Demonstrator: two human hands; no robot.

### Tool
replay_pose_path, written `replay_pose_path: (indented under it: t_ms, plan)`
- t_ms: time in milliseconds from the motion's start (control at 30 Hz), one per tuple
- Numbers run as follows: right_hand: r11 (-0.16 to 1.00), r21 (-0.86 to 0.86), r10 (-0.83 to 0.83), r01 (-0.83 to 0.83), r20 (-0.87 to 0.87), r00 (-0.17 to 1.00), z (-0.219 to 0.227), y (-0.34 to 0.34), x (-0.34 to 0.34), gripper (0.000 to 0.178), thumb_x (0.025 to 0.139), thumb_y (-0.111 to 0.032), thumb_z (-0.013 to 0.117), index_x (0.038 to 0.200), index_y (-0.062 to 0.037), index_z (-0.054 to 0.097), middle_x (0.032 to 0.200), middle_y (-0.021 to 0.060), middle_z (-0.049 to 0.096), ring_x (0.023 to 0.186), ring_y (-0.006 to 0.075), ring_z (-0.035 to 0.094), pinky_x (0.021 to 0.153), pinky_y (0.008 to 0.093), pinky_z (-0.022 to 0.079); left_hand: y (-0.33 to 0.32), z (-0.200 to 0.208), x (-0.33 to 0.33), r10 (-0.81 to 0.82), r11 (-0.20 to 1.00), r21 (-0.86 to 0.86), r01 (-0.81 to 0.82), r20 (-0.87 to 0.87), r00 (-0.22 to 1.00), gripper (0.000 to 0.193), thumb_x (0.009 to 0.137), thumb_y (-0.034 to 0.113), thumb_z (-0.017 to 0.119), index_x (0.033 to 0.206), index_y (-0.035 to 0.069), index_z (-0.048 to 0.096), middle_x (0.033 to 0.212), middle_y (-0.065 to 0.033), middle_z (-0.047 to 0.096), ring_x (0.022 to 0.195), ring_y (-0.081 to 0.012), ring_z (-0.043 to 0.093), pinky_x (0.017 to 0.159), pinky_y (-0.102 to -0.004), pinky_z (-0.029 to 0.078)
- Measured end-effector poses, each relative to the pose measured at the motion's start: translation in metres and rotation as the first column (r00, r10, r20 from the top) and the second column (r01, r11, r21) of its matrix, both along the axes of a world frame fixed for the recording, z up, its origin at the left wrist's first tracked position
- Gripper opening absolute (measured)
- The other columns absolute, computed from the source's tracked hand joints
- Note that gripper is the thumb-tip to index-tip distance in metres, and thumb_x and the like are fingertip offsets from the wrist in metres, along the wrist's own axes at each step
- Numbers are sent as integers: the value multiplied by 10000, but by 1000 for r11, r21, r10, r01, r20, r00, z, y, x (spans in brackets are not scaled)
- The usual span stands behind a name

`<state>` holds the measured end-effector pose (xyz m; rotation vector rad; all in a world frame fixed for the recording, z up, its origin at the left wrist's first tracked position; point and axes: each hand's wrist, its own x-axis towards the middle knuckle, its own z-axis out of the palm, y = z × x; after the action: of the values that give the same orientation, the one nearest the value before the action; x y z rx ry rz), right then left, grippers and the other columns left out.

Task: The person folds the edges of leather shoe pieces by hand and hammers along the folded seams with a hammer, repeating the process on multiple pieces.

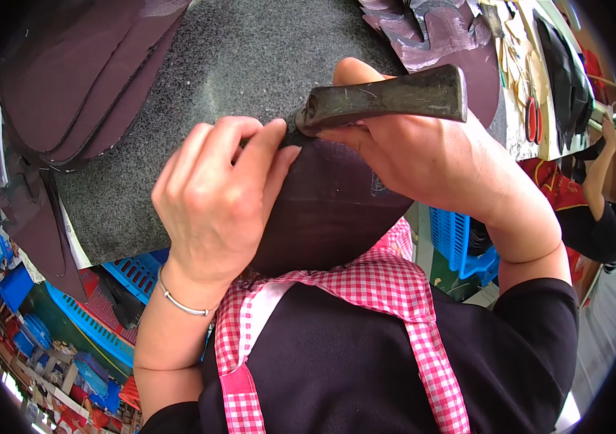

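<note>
Right now, the right hand (424, 155) has its fingers wrapped around a dark hammer (395, 98), head just beside the left hand's (214, 195) bent fingers! Those meet the upper edge of a maroon sheet (322, 188), pinching or merely pressing, can't tell, at the grey bench's (264, 43) near side.

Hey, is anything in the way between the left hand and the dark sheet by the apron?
Nothing visible is. The left hand is right at the upper edge of the sheet. The hammer in the right hand is close beside, not between them.
</note>
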<state>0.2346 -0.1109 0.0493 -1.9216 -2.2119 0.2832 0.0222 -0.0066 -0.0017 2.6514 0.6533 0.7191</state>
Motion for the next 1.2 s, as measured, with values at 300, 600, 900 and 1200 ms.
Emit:
replay_pose_path:
  t_ms: [300,600,900,1200]
  plan:
    - [996,39,-66,76,-210,976,-3,0,-1,190,1065,-225,735,1157,-62,706,1036,74,667,761,278,690,682,386,554,-10,-6,-1,-13,997,76,11,25,1000,170,849,80,871,1015,93,840,946,-19,741,818,-230,699,706,-373,572]
    - [990,141,0,-10,71,997,8,7,-4,164,1030,-223,722,1080,-77,665,891,62,663,718,228,700,618,382,542,-6,-10,-6,-7,1000,9,7,-64,998,421,837,211,911,1181,64,720,1078,-90,685,1029,-334,674,889,-473,529]
    - [993,-18,-116,116,-304,946,-23,-24,-16,204,956,-162,646,1006,25,582,698,196,723,671,433,778,582,529,607,8,-5,-4,-135,990,-68,124,-192,972,410,850,308,922,863,55,599,748,-112,533,727,-352,588,660,-491,477]
    - [577,427,-738,696,-93,669,-28,-108,98,243,948,-171,778,1141,-66,674,939,160,753,862,398,768,715,503,589,198,131,-55,160,745,660,100,-321,933,168,974,135,829,1064,43,720,916,-68,658,848,-237,619,821,-335,509]
